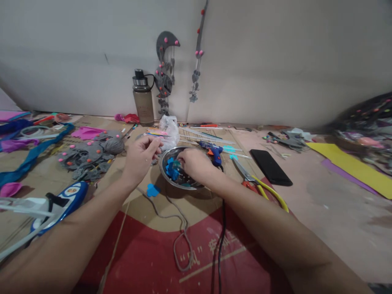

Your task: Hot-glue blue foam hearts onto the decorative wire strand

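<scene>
My right hand (196, 163) reaches into a round metal bowl (164, 176), its fingers curled down and their tips partly hidden. Blue flower-shaped pieces (172, 169) lie in the bowl beside those fingertips, along with small bits too tiny to name. Just left of the bowl, my left hand (142, 157) is raised with thumb and forefinger pressed together; what they hold, if anything, does not show. Below it a thin grey cord (180, 218) runs in a loop over the cardboard. One blue felt flower (153, 190) rests outside the bowl.
A blue glue gun (216, 155), scissors (249, 175) and a black phone (271, 167) lie to the right. Grey felt pieces with pompoms (85, 153) lie left. At the wall stand a bottle (143, 102) and a hanging grey moon ornament (165, 45). A black cable (221, 245) crosses the cardboard.
</scene>
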### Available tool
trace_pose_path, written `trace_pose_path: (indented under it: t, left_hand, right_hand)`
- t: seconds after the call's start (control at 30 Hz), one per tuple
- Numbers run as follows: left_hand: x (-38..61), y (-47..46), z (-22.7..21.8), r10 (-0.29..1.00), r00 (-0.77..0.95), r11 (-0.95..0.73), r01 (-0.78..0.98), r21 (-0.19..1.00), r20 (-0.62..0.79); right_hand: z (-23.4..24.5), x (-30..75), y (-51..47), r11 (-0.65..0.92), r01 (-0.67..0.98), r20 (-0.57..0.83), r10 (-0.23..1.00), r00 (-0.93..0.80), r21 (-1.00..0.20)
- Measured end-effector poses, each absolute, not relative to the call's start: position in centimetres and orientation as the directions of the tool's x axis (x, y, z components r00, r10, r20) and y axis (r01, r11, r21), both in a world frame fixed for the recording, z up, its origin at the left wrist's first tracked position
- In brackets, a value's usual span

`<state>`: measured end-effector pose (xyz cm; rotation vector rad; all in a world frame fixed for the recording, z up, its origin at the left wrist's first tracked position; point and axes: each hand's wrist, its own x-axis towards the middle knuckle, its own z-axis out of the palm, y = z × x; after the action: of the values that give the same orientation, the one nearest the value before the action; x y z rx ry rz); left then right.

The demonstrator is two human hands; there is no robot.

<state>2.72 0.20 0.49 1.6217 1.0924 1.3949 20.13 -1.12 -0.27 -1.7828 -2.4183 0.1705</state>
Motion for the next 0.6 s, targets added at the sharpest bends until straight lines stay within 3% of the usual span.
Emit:
trace_pose_path:
  t: [0.13, 0.27, 0.47, 0.6]
  left_hand:
    - [2.8, 0.0, 0.5, 0.941, 0.11, -0.335, 0.17, 0.927, 0.32]
    - [3.1, -0.1, 0.4, 0.938, 0.177, -0.336, 0.246, 0.909, 0.299]
    - [3.2, -0.3, 0.4, 0.921, 0.215, -0.382, 0.332, 0.863, 0.325]
    - [3.5, -0.4, 0.7, 0.927, 0.232, -0.348, 0.247, 0.904, 0.294]
  right_hand:
    - [-0.5, 21.5, -0.5, 0.332, 0.873, 0.254, 0.934, -0.251, -0.357]
    - [-0.7, 22.3, 0.1, 0.316, 0.79, 0.259, 0.944, -0.206, -0.525]
    - [-0.2, 22.5, -0.1, 0.312, 0.717, 0.342, 0.933, -0.108, -0.624]
    - [0.3, 21.8, -0.6, 0.386, 0.46, 0.388, 0.917, -0.094, -0.8]
